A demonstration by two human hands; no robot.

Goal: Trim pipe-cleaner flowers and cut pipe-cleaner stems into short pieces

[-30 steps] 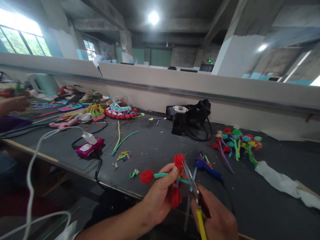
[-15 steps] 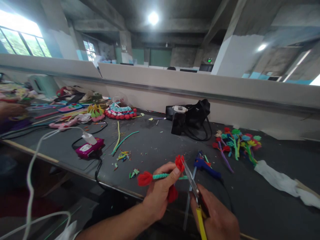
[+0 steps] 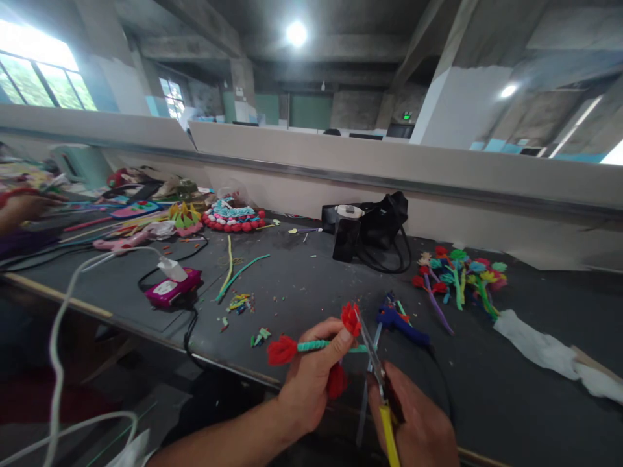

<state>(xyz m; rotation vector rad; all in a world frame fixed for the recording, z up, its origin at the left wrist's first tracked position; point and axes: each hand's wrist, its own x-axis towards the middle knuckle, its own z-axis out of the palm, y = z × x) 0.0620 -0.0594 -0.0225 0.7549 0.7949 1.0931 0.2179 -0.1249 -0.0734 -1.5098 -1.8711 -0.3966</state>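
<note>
Two hands work low at the near edge of the desk point(image 3: 302, 279). The left hand point(image 3: 311, 379) is closed around a pipe-cleaner flower sprig point(image 3: 316, 345), thumb and fingers pinching its teal stem. One red bloom sticks out to the left of the hand, another stands just above the thumb, and a third is half buried under the palm, so how it joins is hard to make out. The right hand point(image 3: 413, 421) grips the scissors point(image 3: 370, 350) by their yellow handles, which run off the bottom of the view along with much of the hand. The blades point up at the bloom by the thumb, but I cannot tell whether they touch it. Just beyond the right hand lies a blue glue gun point(image 3: 402, 323). Farther out from that hand sits a bunch of finished flowers point(image 3: 460, 272), with a white cloth point(image 3: 540, 350) to its right, cut off at the edge. Beyond the left hand stands a black bag point(image 3: 384, 224). Well to that hand's left is a pink box point(image 3: 170, 290) whose white label is too blurred to read. At the far left a co-worker's hand point(image 3: 22, 207) is only partly in view.
</note>
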